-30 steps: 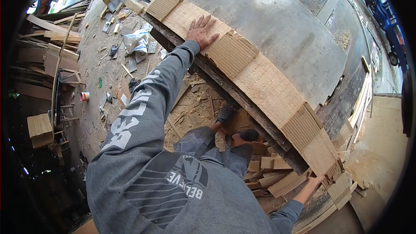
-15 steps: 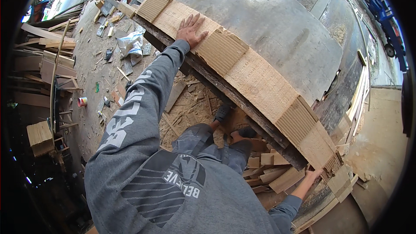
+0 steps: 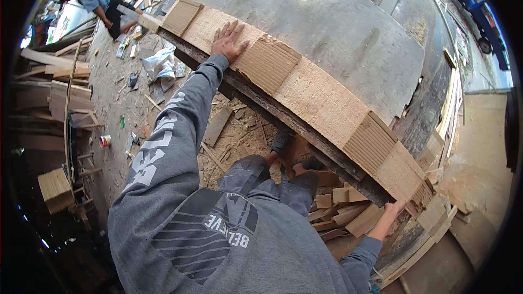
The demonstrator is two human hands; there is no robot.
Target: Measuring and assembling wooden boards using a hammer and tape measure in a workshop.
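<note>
A long, rough-sawn wooden plank (image 3: pixel 321 90) lies slantwise across the edge of a metal table, from the upper left to the lower right. Corrugated cardboard pieces (image 3: pixel 269 64) cover it in several places. My left hand (image 3: pixel 230 42) rests flat on the plank's top near its far left part, fingers spread, just left of one cardboard piece. At the near right end my right hand (image 3: pixel 393 207) grips the plank's edge, its thumb on top and its other fingers mostly hidden beneath.
The grey metal tabletop (image 3: pixel 305 5) spreads beyond the plank. Wood offcuts (image 3: pixel 348 209) are piled below its right end. A person (image 3: pixel 101 2) bends over at the upper left. Scraps and a white plastic bag (image 3: pixel 160 65) litter the ground. A blue vehicle (image 3: pixel 479 11) stands far right.
The view has shifted slightly, and the bending person at the upper left now shows more fully. Both my hands keep their places on the plank.
</note>
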